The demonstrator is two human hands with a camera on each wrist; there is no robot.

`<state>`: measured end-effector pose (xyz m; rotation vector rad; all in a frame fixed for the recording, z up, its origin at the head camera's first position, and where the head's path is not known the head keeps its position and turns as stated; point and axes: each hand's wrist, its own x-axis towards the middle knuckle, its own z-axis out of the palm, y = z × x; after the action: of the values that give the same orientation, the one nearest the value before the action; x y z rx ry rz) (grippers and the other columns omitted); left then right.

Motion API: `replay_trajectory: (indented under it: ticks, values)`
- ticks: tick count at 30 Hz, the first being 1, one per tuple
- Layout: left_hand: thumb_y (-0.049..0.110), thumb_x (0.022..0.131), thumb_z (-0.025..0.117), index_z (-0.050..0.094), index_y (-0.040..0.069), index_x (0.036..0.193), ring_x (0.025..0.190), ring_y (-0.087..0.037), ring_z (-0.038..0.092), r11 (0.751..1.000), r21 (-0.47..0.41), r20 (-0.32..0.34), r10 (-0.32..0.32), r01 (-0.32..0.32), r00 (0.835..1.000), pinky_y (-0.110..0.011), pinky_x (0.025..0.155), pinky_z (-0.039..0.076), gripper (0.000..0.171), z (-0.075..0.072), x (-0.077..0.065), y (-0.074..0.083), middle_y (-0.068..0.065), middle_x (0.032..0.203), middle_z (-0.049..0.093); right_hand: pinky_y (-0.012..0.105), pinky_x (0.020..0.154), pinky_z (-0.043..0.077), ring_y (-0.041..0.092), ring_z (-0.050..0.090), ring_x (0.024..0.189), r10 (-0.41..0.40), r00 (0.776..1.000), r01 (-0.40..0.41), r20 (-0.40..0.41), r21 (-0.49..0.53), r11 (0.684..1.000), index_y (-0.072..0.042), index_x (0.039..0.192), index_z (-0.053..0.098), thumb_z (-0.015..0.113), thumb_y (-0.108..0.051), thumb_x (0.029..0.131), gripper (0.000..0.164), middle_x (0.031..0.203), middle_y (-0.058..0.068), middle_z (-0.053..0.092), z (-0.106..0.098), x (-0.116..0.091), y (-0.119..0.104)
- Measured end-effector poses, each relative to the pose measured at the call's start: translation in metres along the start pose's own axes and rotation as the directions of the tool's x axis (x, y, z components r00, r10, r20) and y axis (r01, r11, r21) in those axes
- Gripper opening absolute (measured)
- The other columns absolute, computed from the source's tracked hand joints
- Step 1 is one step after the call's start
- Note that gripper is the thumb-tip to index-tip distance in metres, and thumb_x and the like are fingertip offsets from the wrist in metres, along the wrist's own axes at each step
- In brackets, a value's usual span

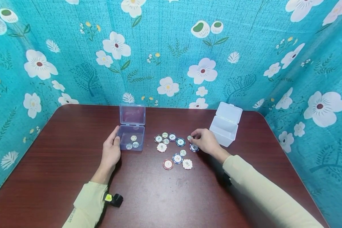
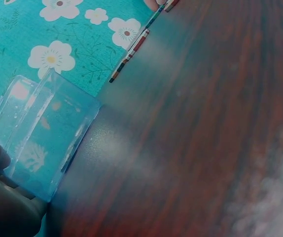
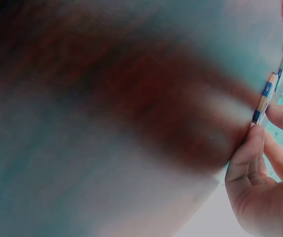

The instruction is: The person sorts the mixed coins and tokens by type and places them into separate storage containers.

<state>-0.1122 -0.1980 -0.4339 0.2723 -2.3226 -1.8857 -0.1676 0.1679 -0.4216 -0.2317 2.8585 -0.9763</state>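
In the head view my left hand holds the left side of a clear bluish plastic box, its lid standing up at the back. Several shiny coins lie inside the box. The left wrist view shows the fingers against its wall. At the right, my right hand has thumb and fingertips at a coin on the table and pinches it. Just below that coin lies a blue-edged poker chip. The right wrist view shows the right hand close to the chips' edges; the coin is hidden there.
Between the boxes lie loose coins and several poker chips, among them a red chip and a white chip. A frosted white box with its lid open stands beyond my right hand. A flowered curtain borders the brown table.
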Motion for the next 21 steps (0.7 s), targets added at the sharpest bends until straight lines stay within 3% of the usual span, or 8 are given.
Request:
replay_trajectory:
  ticks: [10,21]
  values:
    - [0.005,0.108,0.035,0.033,0.012,0.158,0.147,-0.014,0.025,1.0,-0.008,-0.012,-0.014,0.014,1.0,-0.037,0.12,0.021,0.05,0.0011,0.0006,-0.0011,0.0,0.16,0.034,0.031,0.059,0.049,0.021,0.058,0.074,-0.021,0.999,0.021,0.031,0.008,1.0,-0.009,0.103,0.075,0.078,-0.016,0.088,0.017,0.082,0.004,0.066,-0.0012,0.0034,0.0002]
    - [0.006,0.108,0.036,0.035,0.013,0.157,0.147,-0.015,0.023,1.0,-0.017,-0.004,0.001,-0.001,1.0,-0.038,0.121,0.019,0.05,-0.0001,-0.0005,0.0018,0.0,0.16,0.033,0.03,0.06,0.052,0.02,0.06,0.072,0.041,0.996,-0.039,0.077,-0.028,0.999,-0.004,0.093,0.07,0.08,-0.019,0.084,0.02,0.08,0.006,0.064,-0.0036,0.0079,-0.006]
